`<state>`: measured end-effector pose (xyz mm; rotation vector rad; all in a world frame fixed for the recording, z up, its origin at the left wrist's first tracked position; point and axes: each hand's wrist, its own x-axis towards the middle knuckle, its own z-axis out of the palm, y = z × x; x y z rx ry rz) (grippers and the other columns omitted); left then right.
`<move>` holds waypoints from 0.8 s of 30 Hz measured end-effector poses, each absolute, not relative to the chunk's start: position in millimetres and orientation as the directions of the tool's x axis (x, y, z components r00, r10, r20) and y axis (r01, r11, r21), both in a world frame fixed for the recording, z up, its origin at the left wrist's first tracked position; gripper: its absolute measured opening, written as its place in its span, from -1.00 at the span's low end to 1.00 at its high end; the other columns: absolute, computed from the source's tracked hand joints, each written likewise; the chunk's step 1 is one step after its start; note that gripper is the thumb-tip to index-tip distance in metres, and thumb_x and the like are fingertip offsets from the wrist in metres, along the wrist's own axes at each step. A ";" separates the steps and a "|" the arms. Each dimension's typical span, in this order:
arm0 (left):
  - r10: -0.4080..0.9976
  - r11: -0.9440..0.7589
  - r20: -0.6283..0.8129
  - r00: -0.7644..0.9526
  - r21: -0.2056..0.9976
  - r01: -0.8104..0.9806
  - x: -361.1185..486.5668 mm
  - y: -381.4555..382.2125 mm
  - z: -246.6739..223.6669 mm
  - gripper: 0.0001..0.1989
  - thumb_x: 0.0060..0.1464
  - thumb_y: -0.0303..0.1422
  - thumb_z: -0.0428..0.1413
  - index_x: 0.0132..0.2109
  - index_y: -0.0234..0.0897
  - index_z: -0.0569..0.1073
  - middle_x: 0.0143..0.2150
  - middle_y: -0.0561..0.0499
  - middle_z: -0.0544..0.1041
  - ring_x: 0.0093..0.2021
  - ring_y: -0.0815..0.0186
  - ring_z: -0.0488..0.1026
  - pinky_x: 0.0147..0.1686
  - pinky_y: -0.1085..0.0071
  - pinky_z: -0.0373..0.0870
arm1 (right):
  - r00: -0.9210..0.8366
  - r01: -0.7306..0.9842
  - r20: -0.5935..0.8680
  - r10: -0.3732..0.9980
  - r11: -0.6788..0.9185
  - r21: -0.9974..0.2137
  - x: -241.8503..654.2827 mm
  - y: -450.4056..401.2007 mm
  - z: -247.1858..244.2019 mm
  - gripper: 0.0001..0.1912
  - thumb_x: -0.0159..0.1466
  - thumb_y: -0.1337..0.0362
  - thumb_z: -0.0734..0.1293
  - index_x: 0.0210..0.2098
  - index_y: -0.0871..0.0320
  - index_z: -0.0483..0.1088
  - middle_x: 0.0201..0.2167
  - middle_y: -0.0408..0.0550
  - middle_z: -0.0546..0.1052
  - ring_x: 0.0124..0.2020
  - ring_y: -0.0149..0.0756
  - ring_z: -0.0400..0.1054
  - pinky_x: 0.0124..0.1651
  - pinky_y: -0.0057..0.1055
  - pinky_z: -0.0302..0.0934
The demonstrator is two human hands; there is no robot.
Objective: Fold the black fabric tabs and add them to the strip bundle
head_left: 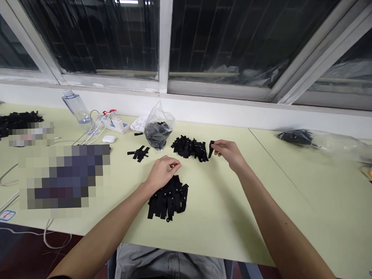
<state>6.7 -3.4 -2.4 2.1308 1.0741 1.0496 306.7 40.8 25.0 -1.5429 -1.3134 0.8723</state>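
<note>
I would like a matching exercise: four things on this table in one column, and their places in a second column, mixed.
Things:
1. water bottle
2. plastic bag of black pieces
3. single black strip
4. near pile of black strips

Places:
A. under the left hand
B. pinched in the right hand
C. far left, by the window wall
D. middle of the table, behind the strip piles

Pairs: 1-C, 2-D, 3-B, 4-A

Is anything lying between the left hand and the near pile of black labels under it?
Nothing visible does. The left hand rests directly at the far edge of the near pile of black labels, fingers curled. The right hand pinches a single black label beside the far pile.
</note>
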 end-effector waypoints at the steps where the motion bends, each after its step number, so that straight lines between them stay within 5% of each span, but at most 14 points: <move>1: 0.831 -0.547 0.405 0.382 0.723 0.423 6.5 -3.1 -2.9 -0.85 0.24 -0.31 0.10 -0.21 -0.19 0.57 -0.29 0.02 0.59 -0.23 0.27 0.48 -0.19 0.33 0.39 | 0.187 0.384 0.045 0.981 -0.031 -0.923 304.7 48.6 23.4 -0.73 0.11 0.11 0.47 -0.34 0.19 0.48 -0.51 -0.07 0.49 -0.53 -0.38 0.31 -0.45 -0.42 0.17; 7: 0.836 -0.546 0.422 0.352 0.710 0.445 3.9 0.1 -4.2 -0.84 0.25 -0.29 0.09 -0.22 -0.19 0.55 -0.30 0.04 0.58 -0.23 0.27 0.47 -0.21 0.34 0.37 | 0.257 0.657 0.158 0.953 -0.053 -0.752 287.3 82.0 19.0 -0.80 0.17 0.22 0.39 -0.25 0.18 0.51 -0.35 0.03 0.56 -0.35 -0.21 0.39 -0.19 -0.25 0.25; 11: 0.844 -0.535 0.427 0.325 0.714 0.451 0.9 3.1 -4.3 -0.82 0.27 -0.30 0.06 -0.18 -0.19 0.55 -0.26 0.03 0.58 -0.26 0.29 0.46 -0.22 0.36 0.37 | 0.154 0.706 0.342 0.927 0.139 -0.694 265.0 61.6 25.5 -0.78 0.25 0.16 0.34 -0.18 0.15 0.50 -0.32 0.00 0.56 -0.34 -0.22 0.37 -0.16 -0.24 0.23; 14: 0.862 -0.508 0.419 0.287 0.724 0.467 -1.2 5.2 -5.1 -0.83 0.27 -0.30 0.06 -0.12 -0.17 0.53 -0.28 0.04 0.57 -0.30 0.31 0.45 -0.24 0.38 0.37 | -0.241 0.491 0.205 0.948 0.302 -0.817 242.0 25.2 27.6 -0.70 0.27 0.02 0.34 -0.25 0.14 0.51 -0.30 0.00 0.56 -0.34 -0.24 0.37 -0.28 -0.31 0.24; 17: 0.868 -0.496 0.418 0.267 0.725 0.477 -2.2 6.5 -5.9 -0.86 0.24 -0.30 0.09 -0.11 -0.17 0.51 -0.29 0.05 0.56 -0.30 0.32 0.44 -0.24 0.39 0.36 | -0.534 0.387 0.026 0.845 0.271 -0.881 225.0 -8.2 22.8 -0.70 0.24 0.02 0.39 -0.26 0.13 0.53 -0.33 -0.04 0.54 -0.35 -0.28 0.35 -0.29 -0.34 0.22; 20: 0.859 -0.511 0.432 0.274 0.710 0.483 -2.4 7.3 -6.2 -0.90 0.21 -0.29 0.12 -0.23 -0.20 0.46 -0.32 0.06 0.52 -0.30 0.32 0.41 -0.25 0.39 0.33 | -0.627 0.396 -0.098 0.772 0.208 -0.895 220.0 -23.6 15.9 -0.74 0.20 0.08 0.44 -0.25 0.13 0.53 -0.41 -0.11 0.48 -0.43 -0.35 0.26 -0.36 -0.38 0.15; 24: 0.847 -0.528 0.456 0.273 0.664 0.529 -2.8 8.7 -7.6 -0.68 0.18 -0.24 0.15 -0.45 -0.24 0.24 -0.47 0.09 0.36 -0.38 0.34 0.31 -0.34 0.40 0.24 | -0.631 0.466 -0.120 0.767 0.251 -0.849 224.2 -23.2 12.1 -0.78 0.14 0.15 0.48 -0.30 0.14 0.51 -0.44 -0.15 0.42 -0.43 -0.37 0.21 -0.38 -0.41 0.12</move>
